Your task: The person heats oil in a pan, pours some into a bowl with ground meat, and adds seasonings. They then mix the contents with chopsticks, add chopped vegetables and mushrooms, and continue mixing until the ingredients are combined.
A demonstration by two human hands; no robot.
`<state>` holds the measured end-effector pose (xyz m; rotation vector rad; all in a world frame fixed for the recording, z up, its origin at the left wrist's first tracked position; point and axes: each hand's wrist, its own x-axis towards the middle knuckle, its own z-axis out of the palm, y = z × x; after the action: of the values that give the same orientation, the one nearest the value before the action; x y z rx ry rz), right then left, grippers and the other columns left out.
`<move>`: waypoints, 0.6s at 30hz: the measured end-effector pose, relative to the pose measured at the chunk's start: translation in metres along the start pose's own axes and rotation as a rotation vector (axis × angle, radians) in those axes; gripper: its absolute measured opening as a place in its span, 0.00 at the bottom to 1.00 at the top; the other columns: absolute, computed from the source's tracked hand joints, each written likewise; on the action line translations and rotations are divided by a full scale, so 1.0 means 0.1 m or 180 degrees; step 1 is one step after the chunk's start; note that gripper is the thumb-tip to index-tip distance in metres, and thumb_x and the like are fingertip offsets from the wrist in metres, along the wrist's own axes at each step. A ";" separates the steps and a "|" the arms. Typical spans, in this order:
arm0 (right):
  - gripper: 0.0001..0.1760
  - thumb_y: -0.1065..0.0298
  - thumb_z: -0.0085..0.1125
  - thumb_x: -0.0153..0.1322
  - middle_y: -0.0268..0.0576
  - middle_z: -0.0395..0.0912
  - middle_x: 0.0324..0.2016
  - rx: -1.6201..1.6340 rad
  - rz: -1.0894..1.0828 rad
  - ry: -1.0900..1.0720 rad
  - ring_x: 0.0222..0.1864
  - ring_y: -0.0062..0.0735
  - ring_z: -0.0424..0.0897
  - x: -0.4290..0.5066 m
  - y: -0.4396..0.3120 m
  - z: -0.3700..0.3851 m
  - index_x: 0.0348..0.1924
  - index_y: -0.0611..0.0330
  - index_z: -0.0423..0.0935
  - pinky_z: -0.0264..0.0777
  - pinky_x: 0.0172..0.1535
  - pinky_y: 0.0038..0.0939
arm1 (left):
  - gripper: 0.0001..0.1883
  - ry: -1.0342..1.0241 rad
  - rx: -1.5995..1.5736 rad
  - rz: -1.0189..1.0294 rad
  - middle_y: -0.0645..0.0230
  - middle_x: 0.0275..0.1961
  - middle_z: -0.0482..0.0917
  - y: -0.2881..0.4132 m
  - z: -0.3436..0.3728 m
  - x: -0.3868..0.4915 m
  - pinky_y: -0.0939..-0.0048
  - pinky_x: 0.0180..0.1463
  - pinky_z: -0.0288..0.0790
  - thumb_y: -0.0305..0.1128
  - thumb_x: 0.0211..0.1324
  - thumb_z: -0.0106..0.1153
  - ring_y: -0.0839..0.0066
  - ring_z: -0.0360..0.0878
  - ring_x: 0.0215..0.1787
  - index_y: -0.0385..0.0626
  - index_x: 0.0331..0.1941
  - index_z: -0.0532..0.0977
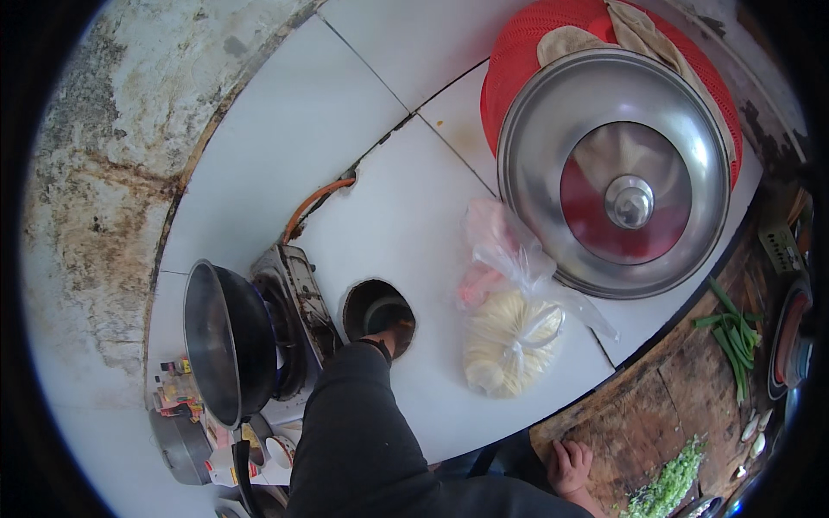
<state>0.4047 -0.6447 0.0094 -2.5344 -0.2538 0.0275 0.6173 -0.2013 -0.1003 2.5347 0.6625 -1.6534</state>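
My left hand (386, 338) reaches down into a round hole cut in the white tiled counter (427, 388). The fingers are hidden in the dark of the hole, so I cannot tell what they hold. A dark sleeve covers that arm, with a dark band at the wrist. Over at the lower right, my right hand (570, 467) rests at the edge of a worn wooden board (622, 434), holding nothing visible. Chopped scallions (667, 482) lie in a heap beside it. A knotted clear plastic bag of pale yellow strands, possibly noodles (511, 343), sits right of the hole.
Left of the hole, a black wok (256, 349) stands on a gas stove (301, 285) with an orange hose (317, 197). A steel lid with a glass centre (518, 168) leans over a red plastic basket (511, 71). Scallion greens (735, 340) and garlic cloves (758, 445) lie on the board.
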 end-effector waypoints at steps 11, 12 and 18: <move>0.18 0.73 0.60 0.54 0.37 0.74 0.35 -0.0176 -0.0070 0.0051 0.38 0.39 0.73 -0.02 0.04 0.02 0.39 0.52 0.78 0.66 0.41 0.35 | 0.16 0.0000 0.0058 -0.0026 0.55 0.52 0.75 -0.03 -0.04 0.08 0.63 0.53 0.69 0.36 0.58 0.46 0.59 0.73 0.53 0.42 0.46 0.76; 0.19 0.73 0.60 0.53 0.37 0.74 0.35 -0.0161 -0.0074 0.0054 0.38 0.39 0.73 -0.02 0.04 0.03 0.39 0.52 0.78 0.66 0.41 0.35 | 0.16 0.0019 0.0066 -0.0015 0.55 0.52 0.75 0.00 -0.05 0.09 0.63 0.53 0.69 0.36 0.58 0.46 0.59 0.73 0.53 0.42 0.46 0.76; 0.19 0.74 0.60 0.53 0.37 0.74 0.35 -0.0135 -0.0111 0.0123 0.37 0.39 0.73 -0.02 0.05 0.04 0.38 0.52 0.78 0.66 0.40 0.34 | 0.16 0.0039 0.0070 0.0015 0.55 0.52 0.75 0.05 -0.07 0.08 0.63 0.53 0.69 0.36 0.58 0.46 0.59 0.73 0.53 0.42 0.46 0.76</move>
<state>0.4034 -0.6465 0.0036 -2.5692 -0.2862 -0.0410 0.6276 -0.2014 -0.1057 2.5616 0.6421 -1.6541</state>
